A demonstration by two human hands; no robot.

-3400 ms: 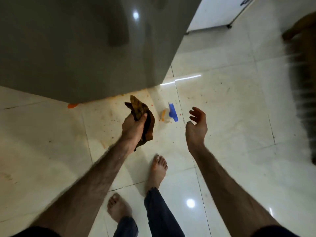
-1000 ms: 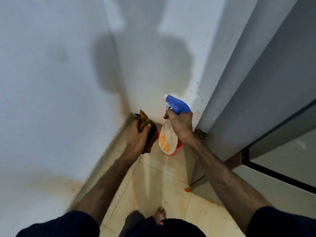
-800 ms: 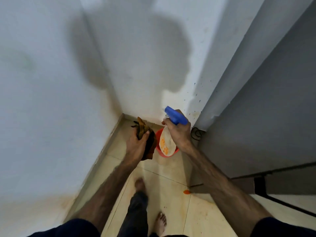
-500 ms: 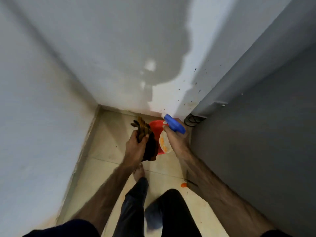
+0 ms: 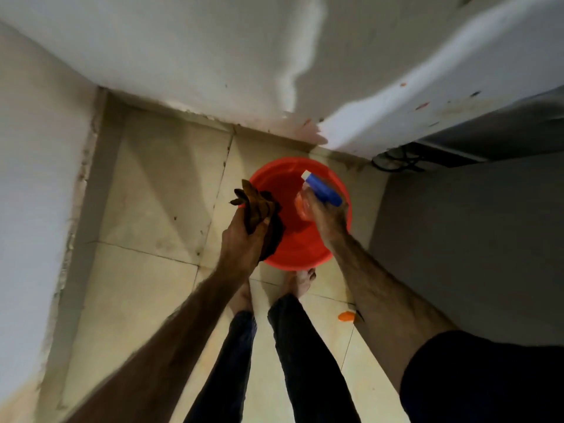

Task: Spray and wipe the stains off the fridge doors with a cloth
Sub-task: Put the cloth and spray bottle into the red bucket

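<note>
My left hand (image 5: 244, 236) grips a bunched brown cloth (image 5: 259, 209) over the left rim of a red bucket (image 5: 293, 251). My right hand (image 5: 328, 216) holds a clear spray bottle with a blue trigger head (image 5: 323, 190) above the bucket's right side, nozzle pointing away from me. The grey side of the fridge (image 5: 476, 239) rises on the right. Its doors are out of view.
The bucket stands on beige tiles (image 5: 158, 184) in a corner between two white walls (image 5: 213, 50). My bare feet (image 5: 297, 280) touch its near edge. Black cables (image 5: 399, 161) lie behind the fridge. An orange blob (image 5: 347, 316) sits on the floor near the fridge base.
I have stepped up to the corner and the view has tipped down over the bucket. Both hands, with cloth and bottle, have lowered over it.
</note>
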